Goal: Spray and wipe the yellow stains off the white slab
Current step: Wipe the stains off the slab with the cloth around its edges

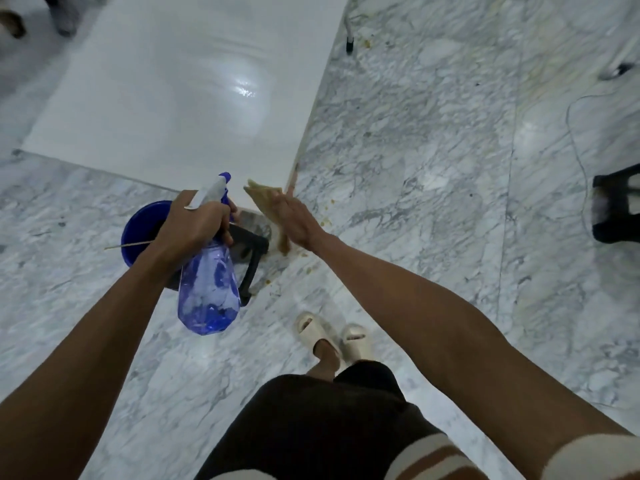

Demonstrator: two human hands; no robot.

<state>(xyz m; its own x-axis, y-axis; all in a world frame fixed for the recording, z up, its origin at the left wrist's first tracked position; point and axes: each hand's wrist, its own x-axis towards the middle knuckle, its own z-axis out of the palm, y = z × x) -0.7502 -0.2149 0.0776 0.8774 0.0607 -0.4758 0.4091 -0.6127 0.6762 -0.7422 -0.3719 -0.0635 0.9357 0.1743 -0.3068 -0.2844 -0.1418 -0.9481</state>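
Observation:
The white slab [180, 84] lies ahead, raised over the marble floor, with a wet shine near its middle. A brownish-yellow smear marks its near right corner edge [293, 174]. My left hand [194, 226] grips the neck of a clear blue spray bottle [207, 289] with a white and blue trigger head, held in front of the slab's near edge. My right hand [298, 220] presses a yellow-stained cloth [265, 199] against the slab's near right corner, fingers straight; part of the cloth hangs down below the hand.
A blue bucket [138, 230] with a thin stick across it stands under my left hand, next to a black stool [251, 258]. Yellow drips [325, 221] spot the marble floor by the corner. Another black stool [616, 209] and a thin cable [575, 140] lie right.

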